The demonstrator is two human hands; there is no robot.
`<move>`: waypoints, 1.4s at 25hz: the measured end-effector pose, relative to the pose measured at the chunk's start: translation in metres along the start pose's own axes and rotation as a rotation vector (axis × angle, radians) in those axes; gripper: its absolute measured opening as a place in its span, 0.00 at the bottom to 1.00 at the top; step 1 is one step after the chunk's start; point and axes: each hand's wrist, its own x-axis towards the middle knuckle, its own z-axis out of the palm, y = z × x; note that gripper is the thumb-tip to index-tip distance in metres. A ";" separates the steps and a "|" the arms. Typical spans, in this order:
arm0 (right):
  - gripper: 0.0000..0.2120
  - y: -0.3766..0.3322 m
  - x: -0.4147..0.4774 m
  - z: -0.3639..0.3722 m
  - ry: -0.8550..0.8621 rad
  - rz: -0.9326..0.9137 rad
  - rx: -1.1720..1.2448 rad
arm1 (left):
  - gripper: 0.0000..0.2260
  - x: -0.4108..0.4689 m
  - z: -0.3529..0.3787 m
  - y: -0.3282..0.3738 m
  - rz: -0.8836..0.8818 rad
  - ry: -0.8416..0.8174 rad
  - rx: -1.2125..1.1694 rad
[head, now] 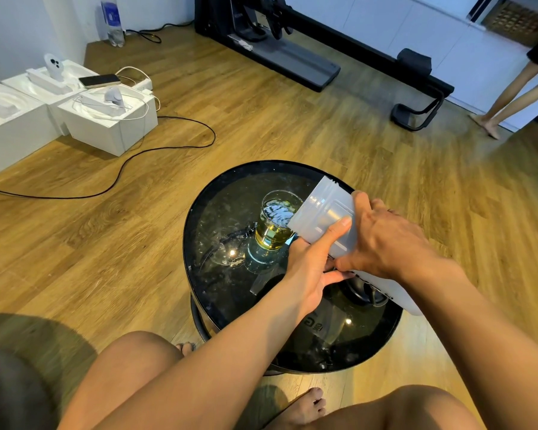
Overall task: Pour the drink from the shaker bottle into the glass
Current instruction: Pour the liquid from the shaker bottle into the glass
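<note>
A clear glass (277,223) stands on the round black table (218,293), partly filled with yellow drink. The translucent white shaker bottle (323,215) is tilted steeply, its open mouth at the glass's right rim. My right hand (385,240) grips the bottle's middle from above. My left hand (311,268) holds the bottle from below, thumb pressed along its side. The bottle's bottom end sticks out behind my right wrist.
A dark lid-like object (365,293) lies on the table under the bottle. White boxes (106,122) with a phone and cables sit on the wooden floor at left. A treadmill (292,57) stands behind. Another person's legs (510,97) are at far right.
</note>
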 end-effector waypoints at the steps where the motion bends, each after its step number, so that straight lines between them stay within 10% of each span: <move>1: 0.53 0.000 0.000 0.000 0.001 -0.001 0.000 | 0.15 0.000 0.000 0.000 -0.001 -0.001 0.000; 35: 0.53 0.000 0.002 -0.001 -0.006 -0.001 -0.008 | 0.17 -0.001 0.001 0.002 -0.012 0.006 -0.005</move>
